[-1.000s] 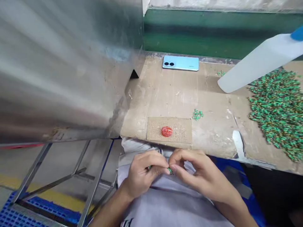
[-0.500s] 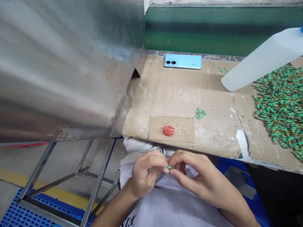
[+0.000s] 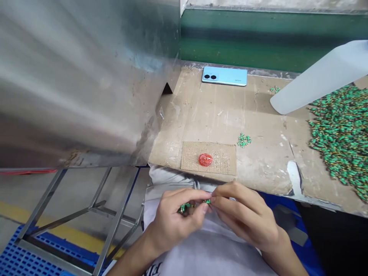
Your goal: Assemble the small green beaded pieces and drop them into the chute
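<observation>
My left hand is curled in front of my body, with several small green pieces in its palm. Between its thumb and forefinger tips sits one small green piece. My right hand meets the left there, its fingertips closed together at the same piece, which they partly cover. Just beyond the hands, a shiny red-orange lump rests on a small cardboard piece at the table's near edge.
To the right lies a large heap of green and gold pieces; a small cluster is nearer. A whitish bottle stands by the heap. A light-blue phone lies at the back. A metal panel borders the left side.
More green pieces show in my left palm now. My right fingers have closed in over the pinched piece, covering more of it. The view has shifted slightly.
</observation>
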### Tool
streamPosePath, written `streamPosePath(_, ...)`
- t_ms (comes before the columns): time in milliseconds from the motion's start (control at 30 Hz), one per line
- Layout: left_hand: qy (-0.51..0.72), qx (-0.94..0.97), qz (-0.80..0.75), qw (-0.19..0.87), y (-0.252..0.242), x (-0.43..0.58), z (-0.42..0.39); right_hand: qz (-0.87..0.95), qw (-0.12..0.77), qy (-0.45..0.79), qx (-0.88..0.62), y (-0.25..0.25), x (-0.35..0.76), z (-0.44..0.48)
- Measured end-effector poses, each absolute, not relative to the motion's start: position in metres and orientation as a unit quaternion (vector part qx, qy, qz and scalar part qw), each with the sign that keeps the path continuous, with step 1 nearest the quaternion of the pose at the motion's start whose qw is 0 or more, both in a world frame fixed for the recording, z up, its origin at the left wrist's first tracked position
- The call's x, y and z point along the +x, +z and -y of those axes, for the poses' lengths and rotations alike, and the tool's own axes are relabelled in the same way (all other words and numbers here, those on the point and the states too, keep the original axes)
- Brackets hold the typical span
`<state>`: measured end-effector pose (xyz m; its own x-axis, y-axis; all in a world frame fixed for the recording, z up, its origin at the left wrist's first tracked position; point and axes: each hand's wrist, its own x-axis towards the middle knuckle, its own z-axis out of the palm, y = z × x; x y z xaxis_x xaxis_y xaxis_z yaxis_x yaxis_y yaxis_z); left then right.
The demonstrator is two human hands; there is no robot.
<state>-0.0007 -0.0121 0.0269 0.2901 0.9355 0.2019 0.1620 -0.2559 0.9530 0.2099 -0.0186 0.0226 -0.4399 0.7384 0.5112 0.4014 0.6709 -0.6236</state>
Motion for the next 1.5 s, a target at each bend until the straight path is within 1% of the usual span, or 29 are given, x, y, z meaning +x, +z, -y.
streamPosePath(300,0.416,0.668,-0.447,0.425,0.030,0.000,0.010,0.829,0.393,0.191,-0.350,0.017,0.209,0.024)
streamPosePath(600,0.432,0.657,-0.472,0.400,0.028,0.005,0.010,0.812,0.408,0.235,-0.346,0.013,0.202,0.024)
streamPosePath(667,0.433,0.641,-0.478,0.416,0.029,0.006,0.010,0.809,0.399,0.241,-0.357,0.012,0.202,0.025)
streamPosePath(800,0.426,0.576,-0.458,0.526,0.029,0.005,0.010,0.800,0.408,0.236,-0.370,0.013,0.203,0.025)
streamPosePath(867,0.418,0.555,-0.451,0.560,0.028,0.004,0.010,0.801,0.418,0.229,-0.362,0.016,0.204,0.024)
streamPosePath(1033,0.409,0.564,-0.456,0.554,0.031,0.001,0.008,0.808,0.423,0.218,-0.347,0.019,0.207,0.023)
streamPosePath(1367,0.362,0.562,-0.459,0.585,0.032,-0.004,0.009,0.815,0.412,0.234,-0.334,0.021,0.208,0.018)
streamPosePath(1500,0.363,0.561,-0.454,0.589,0.032,-0.003,0.007,0.813,0.415,0.243,-0.330,0.024,0.207,0.016)
